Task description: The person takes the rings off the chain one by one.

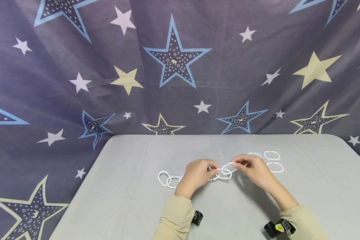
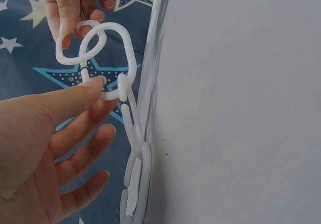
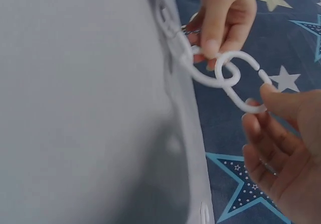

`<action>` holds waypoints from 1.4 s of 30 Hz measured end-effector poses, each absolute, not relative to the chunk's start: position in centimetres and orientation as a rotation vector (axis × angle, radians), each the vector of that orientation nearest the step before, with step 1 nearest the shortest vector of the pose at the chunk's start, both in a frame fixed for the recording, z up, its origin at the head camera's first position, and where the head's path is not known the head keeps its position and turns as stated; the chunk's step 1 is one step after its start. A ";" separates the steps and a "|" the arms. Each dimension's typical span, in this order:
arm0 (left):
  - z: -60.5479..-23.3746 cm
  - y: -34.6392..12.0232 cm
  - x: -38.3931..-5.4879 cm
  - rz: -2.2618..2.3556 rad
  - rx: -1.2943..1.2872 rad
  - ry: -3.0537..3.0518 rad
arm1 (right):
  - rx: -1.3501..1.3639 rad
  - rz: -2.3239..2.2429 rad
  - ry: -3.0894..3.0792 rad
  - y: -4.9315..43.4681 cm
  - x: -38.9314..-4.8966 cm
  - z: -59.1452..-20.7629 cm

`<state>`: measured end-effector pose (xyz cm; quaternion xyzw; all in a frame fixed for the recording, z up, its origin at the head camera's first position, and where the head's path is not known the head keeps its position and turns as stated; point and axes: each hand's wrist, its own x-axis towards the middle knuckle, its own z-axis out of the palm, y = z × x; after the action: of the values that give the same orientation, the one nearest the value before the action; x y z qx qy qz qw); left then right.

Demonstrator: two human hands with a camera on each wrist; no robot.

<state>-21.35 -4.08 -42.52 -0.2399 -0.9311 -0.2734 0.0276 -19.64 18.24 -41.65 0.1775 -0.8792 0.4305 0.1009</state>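
Several white plastic oval links form a chain (image 1: 158, 177) that trails to the left on the table, partly hidden behind my left hand (image 1: 196, 175). Thumb and fingertips of that hand pinch the chain's end link (image 2: 131, 58). My right hand (image 1: 253, 170) pinches another white link (image 3: 235, 96) between thumb and fingertips. This link passes through the one in my left hand, so the two are looped together. A narrow split shows in its side in the right wrist view. Both hands are close together over the table, the right one slightly farther from me.
Beyond my right hand lie loose white links: one at the back (image 1: 271, 159), one nearer (image 1: 276, 172), and one partly behind the hand (image 1: 254, 153). The table (image 1: 132, 200) has a grey cover. A star-patterned curtain (image 1: 222, 73) hangs behind it.
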 end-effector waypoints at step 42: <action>-42.0 -4.3 -21.3 -0.892 -0.868 -2.823 | 1.032 0.937 -2.465 17.5 -22.5 -42.8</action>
<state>-21.30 -4.30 -42.04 -0.2812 -0.9147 -0.2890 0.0280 -22.55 17.52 -42.77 0.3601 -0.8601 0.3268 0.1543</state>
